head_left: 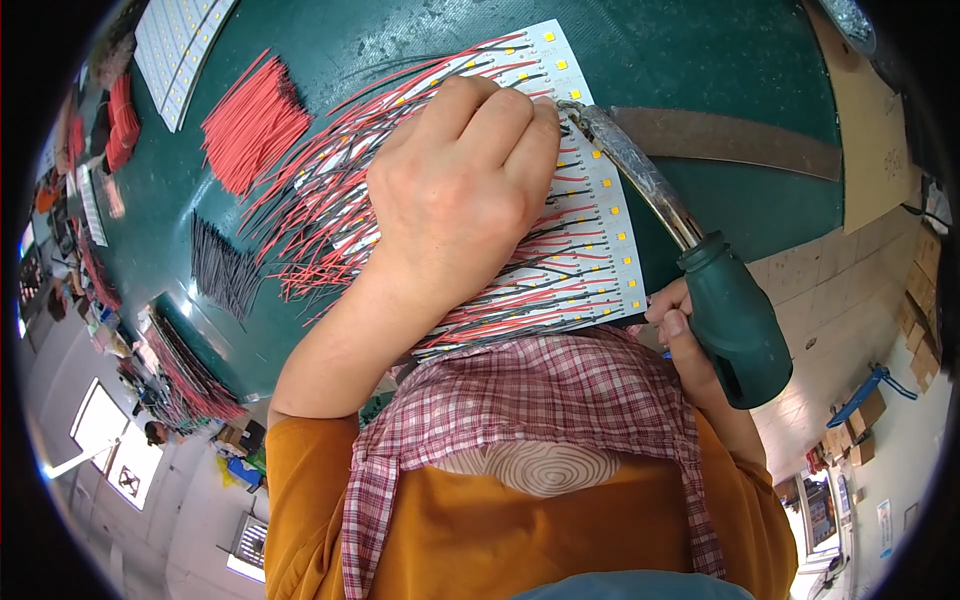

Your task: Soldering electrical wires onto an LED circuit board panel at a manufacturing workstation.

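One LED board lies beneath the curled left hand, beside the right; both grips unclear.

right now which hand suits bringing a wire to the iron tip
Probably the left hand: its fingertips appear beside the tip of the soldering iron. The right hand is farther, partly behind the green handle.

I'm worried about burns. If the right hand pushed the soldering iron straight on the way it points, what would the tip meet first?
Probably the left hand, right beside the tip of the soldering iron; depth is unclear, so the white LED board underneath could come first.
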Available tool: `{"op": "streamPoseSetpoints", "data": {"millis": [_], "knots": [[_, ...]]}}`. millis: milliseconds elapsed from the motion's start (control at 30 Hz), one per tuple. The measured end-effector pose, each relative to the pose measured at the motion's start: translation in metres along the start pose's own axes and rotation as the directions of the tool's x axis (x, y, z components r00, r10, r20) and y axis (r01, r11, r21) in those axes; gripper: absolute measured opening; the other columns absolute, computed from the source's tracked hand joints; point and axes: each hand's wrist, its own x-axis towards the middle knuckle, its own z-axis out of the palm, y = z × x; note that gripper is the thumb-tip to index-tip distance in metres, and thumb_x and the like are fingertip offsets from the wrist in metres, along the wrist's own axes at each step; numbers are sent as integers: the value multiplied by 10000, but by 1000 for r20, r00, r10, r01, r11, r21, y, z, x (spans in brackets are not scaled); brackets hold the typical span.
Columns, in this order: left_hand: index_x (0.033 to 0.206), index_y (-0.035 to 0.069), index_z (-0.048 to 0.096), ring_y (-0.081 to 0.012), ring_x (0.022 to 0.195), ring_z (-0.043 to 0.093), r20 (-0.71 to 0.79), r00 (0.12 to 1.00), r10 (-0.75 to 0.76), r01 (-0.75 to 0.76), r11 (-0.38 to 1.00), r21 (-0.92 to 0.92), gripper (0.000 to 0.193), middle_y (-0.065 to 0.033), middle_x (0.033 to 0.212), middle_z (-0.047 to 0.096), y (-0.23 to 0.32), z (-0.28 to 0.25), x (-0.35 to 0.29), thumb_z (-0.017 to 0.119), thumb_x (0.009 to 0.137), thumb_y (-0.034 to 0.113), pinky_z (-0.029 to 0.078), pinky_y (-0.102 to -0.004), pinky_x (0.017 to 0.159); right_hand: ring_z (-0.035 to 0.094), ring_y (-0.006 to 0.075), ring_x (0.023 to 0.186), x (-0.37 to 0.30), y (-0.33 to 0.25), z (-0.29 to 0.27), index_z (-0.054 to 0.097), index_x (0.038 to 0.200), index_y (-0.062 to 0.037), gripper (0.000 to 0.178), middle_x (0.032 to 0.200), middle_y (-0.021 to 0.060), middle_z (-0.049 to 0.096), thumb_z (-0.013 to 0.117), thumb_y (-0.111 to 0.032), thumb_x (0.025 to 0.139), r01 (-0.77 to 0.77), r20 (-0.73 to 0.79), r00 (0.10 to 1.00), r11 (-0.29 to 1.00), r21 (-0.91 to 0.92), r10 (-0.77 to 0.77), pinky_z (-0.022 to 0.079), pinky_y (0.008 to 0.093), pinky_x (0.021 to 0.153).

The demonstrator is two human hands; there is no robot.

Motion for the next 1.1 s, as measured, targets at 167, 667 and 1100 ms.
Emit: {"op": "streamPoseSetpoints", "data": {"millis": [167, 667, 1100], "knots": [[790, 83, 634, -139, 743, 574, -1, 1000, 1, -1, 1000, 13, 197, 15, 741, 535, 0, 0, 0, 622, 595, 111, 470, -245, 519, 590, 157, 695, 3, -14, -4, 628, 932, -49, 135, 815, 69, 625, 600, -29, 802, -129, -37, 984, 849, 513, 172, 471, 277, 635], [872, 28, 663, -197, 749, 625, -85, 994, -76, 68, 994, -89, 223, -56, 822, 641, -22, -32, -7, 595, 664, -14, 519, -295, 643, 534, 82, 709, -5, -8, 6, 552, 1081, -17, 209, 848, 51, 592, 547, -38, 874, -71, -55, 988, 732, 678, 147, 466, 227, 621], [1013, 65, 675, -251, 877, 601, -32, 725, -688, 597, 605, 528, 179, -86, 949, 650, -111, -138, -176, 609, 848, 83, 475, -346, 745, 488, 105, 607, -15, -2, 13, 463, 1155, -19, 279, 796, 122, 605, 517, -64, 885, 6, -160, 977, 739, 674, 138, 432, 251, 578]]}}
